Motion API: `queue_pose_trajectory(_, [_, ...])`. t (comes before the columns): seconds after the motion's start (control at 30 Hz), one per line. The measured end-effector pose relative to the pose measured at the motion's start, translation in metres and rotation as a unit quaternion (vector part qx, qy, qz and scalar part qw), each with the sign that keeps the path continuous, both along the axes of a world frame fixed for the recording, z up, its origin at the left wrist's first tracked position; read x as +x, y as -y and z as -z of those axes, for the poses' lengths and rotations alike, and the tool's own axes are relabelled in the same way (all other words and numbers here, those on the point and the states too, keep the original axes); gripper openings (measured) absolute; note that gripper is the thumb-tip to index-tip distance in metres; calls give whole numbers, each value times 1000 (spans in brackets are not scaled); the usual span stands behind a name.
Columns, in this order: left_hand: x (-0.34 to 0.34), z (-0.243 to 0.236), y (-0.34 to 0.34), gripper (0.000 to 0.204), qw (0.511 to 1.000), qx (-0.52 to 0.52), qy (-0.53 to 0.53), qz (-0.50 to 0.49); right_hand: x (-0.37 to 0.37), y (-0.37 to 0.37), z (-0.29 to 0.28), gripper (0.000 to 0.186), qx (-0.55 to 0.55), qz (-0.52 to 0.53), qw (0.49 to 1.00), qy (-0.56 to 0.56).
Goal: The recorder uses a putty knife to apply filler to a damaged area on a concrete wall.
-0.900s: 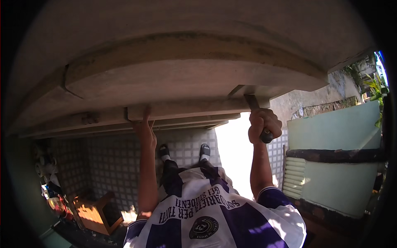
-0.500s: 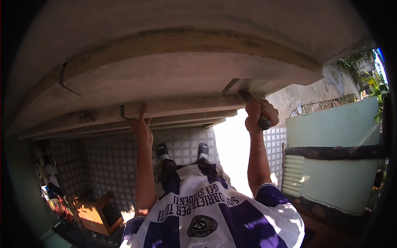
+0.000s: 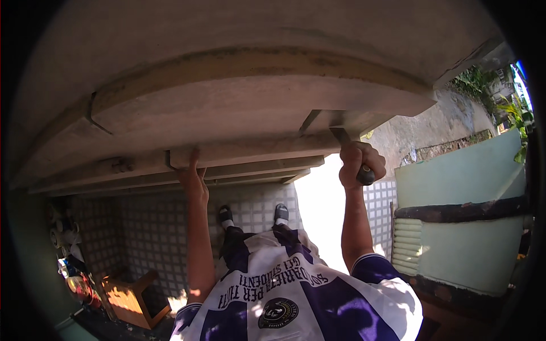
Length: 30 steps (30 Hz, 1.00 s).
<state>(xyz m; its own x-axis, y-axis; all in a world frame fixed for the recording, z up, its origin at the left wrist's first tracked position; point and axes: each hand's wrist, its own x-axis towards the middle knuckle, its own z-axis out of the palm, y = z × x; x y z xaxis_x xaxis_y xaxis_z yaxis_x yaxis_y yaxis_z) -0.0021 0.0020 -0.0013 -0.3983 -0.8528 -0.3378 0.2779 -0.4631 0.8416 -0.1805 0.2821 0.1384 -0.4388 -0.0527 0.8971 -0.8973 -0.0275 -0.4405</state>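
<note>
A pale ledge [image 3: 244, 149] with a grimy, stained face runs across in front of me at the top of the view. My left hand [image 3: 193, 176] rests against its lower edge, one finger stretched up over the face and the others partly hidden; it holds nothing that I can see. Farther right, my right hand [image 3: 360, 159] is wrapped round the dark handle of a scraper [image 3: 340, 135]. The handle's butt sticks out below my fist. Its flat metal blade points up and left, its tip at the ledge near a shadowed notch [image 3: 310, 121].
A small wooden stool [image 3: 128, 301] stands at lower left beside a heap of mixed items [image 3: 74, 267]. Pale checked tiles [image 3: 256, 199] lie under my feet. To the right are a light green wall [image 3: 460, 187] with a dark horizontal band, and plants [image 3: 515, 119].
The whole view has shifted slightly. My right hand and the scraper sit a little farther right against the ledge. My left hand stays at about the same spot on the edge.
</note>
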Motion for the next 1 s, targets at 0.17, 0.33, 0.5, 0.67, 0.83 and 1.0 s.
queue_pose_trajectory(0.17, [-2,8,4,77,1000,2,21,7,-41,-16,36,41,-17,-28,983,183])
queue_pose_trajectory(0.33, [0,9,1,75,999,-9,19,-25,-14,-36,-22,40,-198,-163,958,131])
queue_pose_trajectory(0.5, [0,12,8,74,1000,-15,28,1,-41,-35,-4,41,-172,-90,960,203])
queue_pose_trajectory(0.67, [-3,13,4,75,999,-16,25,-26,-47,-41,3,48,-131,-10,978,164])
queue_pose_trajectory(0.83, [1,14,4,74,1000,-22,19,-6,-35,-55,-7,47,-123,-59,989,61])
queue_pose_trajectory(1.0, [-2,13,3,70,999,-27,25,-25,-45,-64,-18,44,-89,11,989,115])
